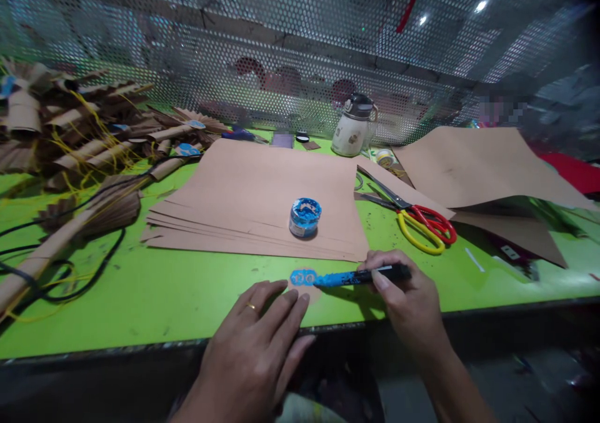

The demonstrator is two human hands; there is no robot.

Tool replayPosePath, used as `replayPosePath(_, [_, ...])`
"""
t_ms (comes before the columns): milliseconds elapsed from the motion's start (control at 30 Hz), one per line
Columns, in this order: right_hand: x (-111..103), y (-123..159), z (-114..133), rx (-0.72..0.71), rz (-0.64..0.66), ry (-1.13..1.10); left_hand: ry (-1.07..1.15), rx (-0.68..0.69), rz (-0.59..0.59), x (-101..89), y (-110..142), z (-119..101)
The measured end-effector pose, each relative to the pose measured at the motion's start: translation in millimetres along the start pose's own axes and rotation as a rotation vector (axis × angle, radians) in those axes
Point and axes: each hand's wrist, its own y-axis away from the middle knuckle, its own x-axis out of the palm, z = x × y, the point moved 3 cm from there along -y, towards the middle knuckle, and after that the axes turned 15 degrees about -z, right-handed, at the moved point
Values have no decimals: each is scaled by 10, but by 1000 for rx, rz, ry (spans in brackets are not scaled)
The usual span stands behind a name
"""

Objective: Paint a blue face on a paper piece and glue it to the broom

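My right hand [405,295] grips a black marker pen [359,276] whose front half is smeared with blue paint. Its tip touches the right end of a blue painted patch [302,277] on a small round piece of brown paper [309,295]. Fingers outstretched, my left hand [262,335] rests its fingertips on that paper's lower left edge; a gold ring is on one finger. A small open jar of blue paint [304,218] stands just beyond, on a stack of brown paper sheets [262,179].
Red-and-yellow-handled scissors [424,226] lie right of the stack, near more brown sheets [473,167]. A white bottle [352,126] stands behind. Rolled and pleated paper pieces with yellow string [89,135] and a black cable [110,257] crowd the left. Perforated metal mesh [281,48] closes the back.
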Motion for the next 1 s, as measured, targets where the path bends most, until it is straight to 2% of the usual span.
replayPosePath(167, [12,26,41,-79,8,-13,23,-6,-9,3,-20,-2])
replayPosePath(433, [21,61,85,-156,155,-148,20,19,-16,-5,-16,-3])
replayPosePath(633, [3,73,62,-163,102,-164,0,38,8,1,-5,1])
replayPosePath(1000, [4,149,53,-233,179,-161,11,11,-7,-2,-19,1])
